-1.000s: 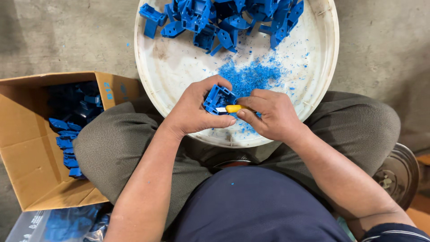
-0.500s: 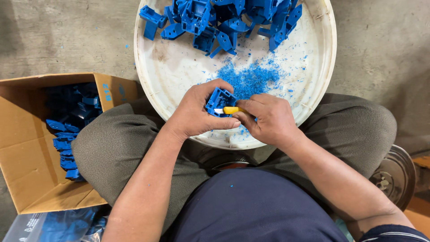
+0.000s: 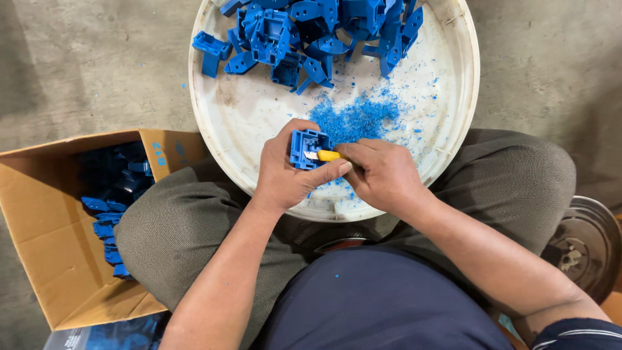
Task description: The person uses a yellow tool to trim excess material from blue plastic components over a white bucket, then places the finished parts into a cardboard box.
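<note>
White round plastic tray (image 3: 246, 123) rests on lap, near rim under both hands; bare tray surface open at 9 o'clock of hands. Left hand (image 3: 288, 175) curled tight around small blue moulded plastic part (image 3: 306, 148), thumb across front. Right hand (image 3: 382, 174) closed on yellow-handled knife (image 3: 326, 155), blade touching part. Blue shavings (image 3: 353, 120) at 12 o'clock; heap of blue plastic parts (image 3: 311, 32) at far rim. Brown cardboard box (image 3: 45, 259) at 9 o'clock holds more blue parts.
</note>
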